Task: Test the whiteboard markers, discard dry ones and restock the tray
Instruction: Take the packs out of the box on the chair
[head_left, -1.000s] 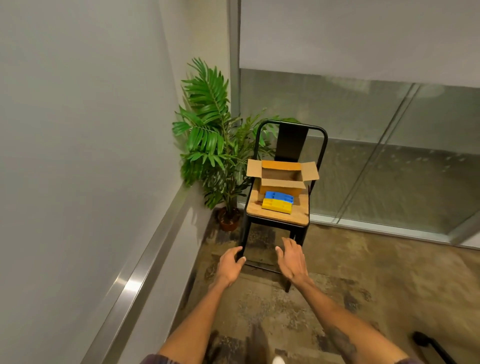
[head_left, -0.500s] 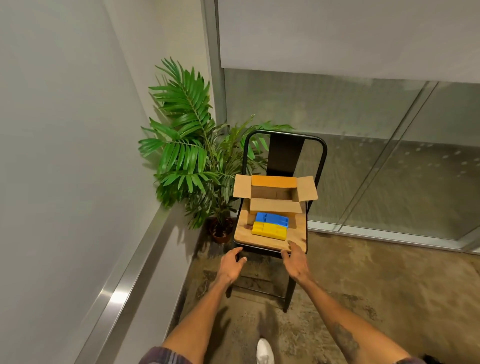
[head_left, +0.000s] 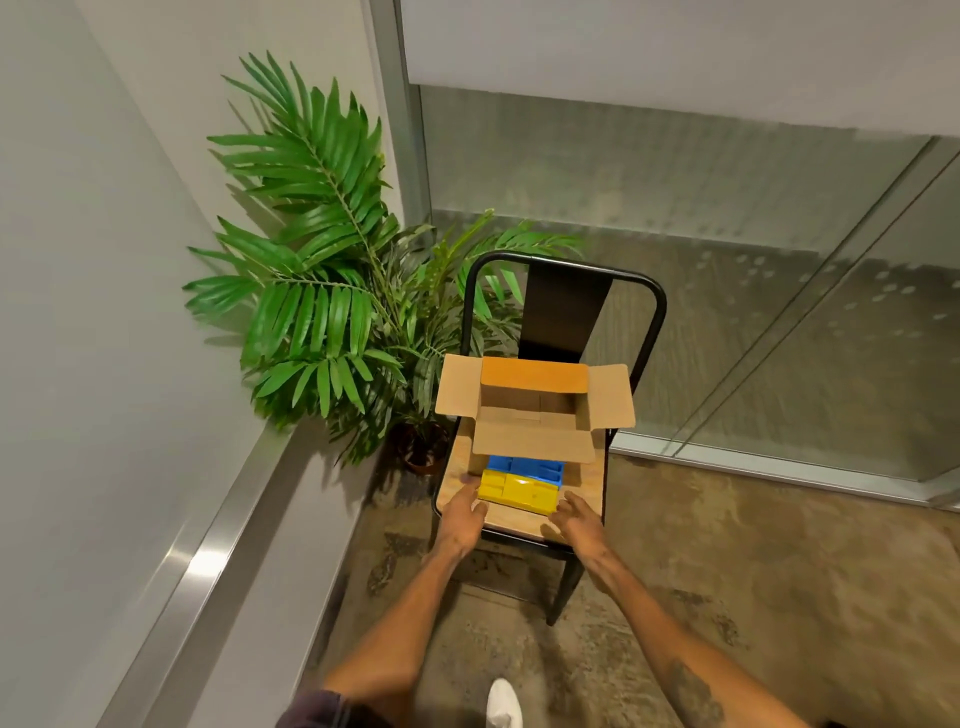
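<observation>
A yellow box (head_left: 517, 491) and a blue box (head_left: 527, 466) lie side by side on the wooden seat of a black metal chair (head_left: 571, 480). Behind them stands an open cardboard box (head_left: 535, 410) with its flaps spread. My left hand (head_left: 462, 514) reaches over the seat's front left edge, fingers extended, right at the yellow box's left end. My right hand (head_left: 579, 517) hovers open just off the yellow box's right end. Neither hand grips anything. No markers are visible.
A potted palm (head_left: 322, 301) stands in the corner left of the chair. The long whiteboard wall with its metal tray ledge (head_left: 208, 561) runs along the left. Glass partitions (head_left: 779, 312) close the back and right. My white shoe (head_left: 504, 704) shows on the concrete floor.
I have stepped closer to the chair. Both hands moved forward from below the seat edge to either side of the yellow box.
</observation>
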